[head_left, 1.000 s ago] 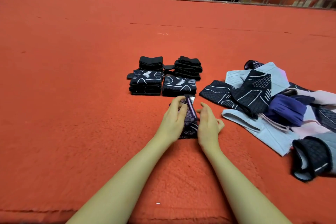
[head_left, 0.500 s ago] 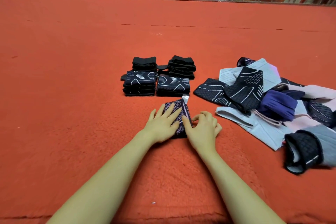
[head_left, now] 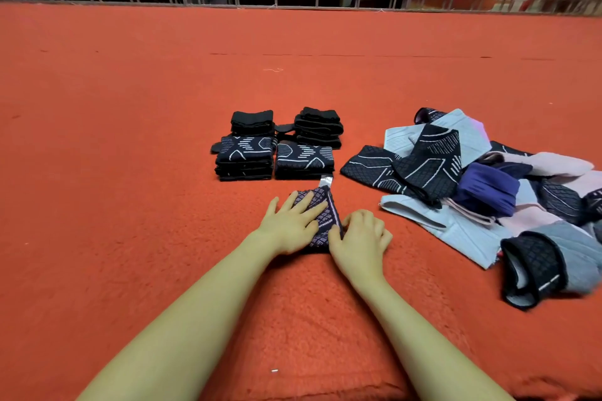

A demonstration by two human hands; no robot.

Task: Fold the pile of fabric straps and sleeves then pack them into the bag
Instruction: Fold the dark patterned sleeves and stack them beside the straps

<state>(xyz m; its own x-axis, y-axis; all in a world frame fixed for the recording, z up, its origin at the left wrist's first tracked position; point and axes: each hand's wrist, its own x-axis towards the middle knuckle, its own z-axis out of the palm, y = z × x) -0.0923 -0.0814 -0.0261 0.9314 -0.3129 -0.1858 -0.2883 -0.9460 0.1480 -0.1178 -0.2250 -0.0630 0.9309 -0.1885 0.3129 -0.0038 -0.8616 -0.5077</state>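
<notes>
A: Where is the sleeve (head_left: 321, 216) seen?
B: At frame centre, on the carpet (head_left: 114, 172), pressed flat under the left hand (head_left: 293, 221), fingers straight, spread.
A: And the right hand (head_left: 360, 234)?
B: Its edge is pinched by curled fingers.

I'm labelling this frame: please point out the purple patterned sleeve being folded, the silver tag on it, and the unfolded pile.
Purple patterned sleeve (head_left: 321, 215), head view, exposed middle.
Silver tag (head_left: 326, 180), head view, centre.
Unfolded pile (head_left: 423, 169), head view, black lined sleeve.
</notes>
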